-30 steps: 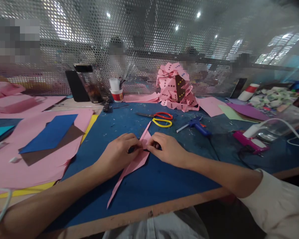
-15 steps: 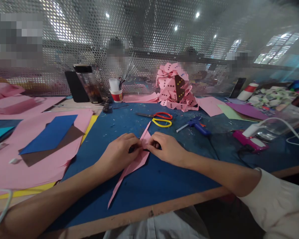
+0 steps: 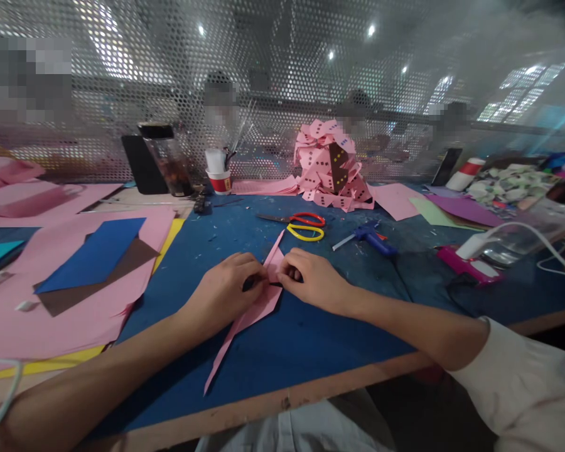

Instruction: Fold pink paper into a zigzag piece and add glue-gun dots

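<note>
A folded piece of pink paper (image 3: 258, 309) lies slantwise on the blue tabletop, its long narrow edge running toward me. My left hand (image 3: 230, 282) is closed on its middle from the left, thumb and fingers pinching. From the right, my right hand (image 3: 306, 276) pinches the same paper close by, and the fingertips of both hands nearly meet. The fingers partly hide the spot they grip. Just beyond the hands are scissors (image 3: 306, 226) with one red and one yellow handle. A blue glue gun (image 3: 374, 238) rests to their right.
Large pink sheets (image 3: 89, 326) with blue paper (image 3: 94, 254) on top cover the left side. At the back stand a lidded bottle (image 3: 172, 163), a paper cup (image 3: 220, 181) and a pink dotted paper construction (image 3: 317, 166). A magenta power strip (image 3: 468, 263) with a cable lies right.
Both hands keep their grip on the pink paper in almost the same place. The whole view has shifted very slightly.
</note>
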### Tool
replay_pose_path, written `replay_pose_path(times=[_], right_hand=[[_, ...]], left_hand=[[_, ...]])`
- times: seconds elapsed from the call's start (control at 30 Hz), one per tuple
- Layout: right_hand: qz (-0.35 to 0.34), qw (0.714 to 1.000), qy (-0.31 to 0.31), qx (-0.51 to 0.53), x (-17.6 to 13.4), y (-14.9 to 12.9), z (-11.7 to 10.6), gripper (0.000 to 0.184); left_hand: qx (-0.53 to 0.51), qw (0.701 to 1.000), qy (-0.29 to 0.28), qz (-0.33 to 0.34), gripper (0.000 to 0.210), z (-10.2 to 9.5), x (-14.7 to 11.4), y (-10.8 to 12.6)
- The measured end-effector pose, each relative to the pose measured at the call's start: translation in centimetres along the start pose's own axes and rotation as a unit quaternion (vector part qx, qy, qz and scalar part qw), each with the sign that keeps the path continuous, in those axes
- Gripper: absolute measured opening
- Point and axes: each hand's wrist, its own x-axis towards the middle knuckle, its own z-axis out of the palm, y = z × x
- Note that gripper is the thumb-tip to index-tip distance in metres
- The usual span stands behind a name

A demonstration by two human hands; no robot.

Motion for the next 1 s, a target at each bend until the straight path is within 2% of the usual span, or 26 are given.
replay_pose_path(times=[0.17, 0.3, 0.6, 1.0], right_hand=[[0.006, 1.0, -0.002, -0.01, 0.1, -0.1, 0.0, 0.006], [0.008, 1.0, -0.006, -0.014, 0.2, -0.2, 0.0, 0.006], [0.009, 1.0, -0.007, -0.026, 0.2, -0.3, -0.1, 0.008], [0.005, 1.0, -0.003, -0.028, 0.2, -0.1, -0.1, 0.006]], left_hand=[[0.018, 1.0, 0.004, 0.022, 0.012, -0.2, -0.1, -0.1], [0.042, 0.997, 0.009, 0.067, 0.015, -0.5, -0.6, -0.1], [0.124, 0.981, -0.017, 0.148, 0.024, -1.1, -1.0, -0.2], [0.161, 0.969, -0.021, 0.185, 0.026, -1.7, -1.3, 0.0]])
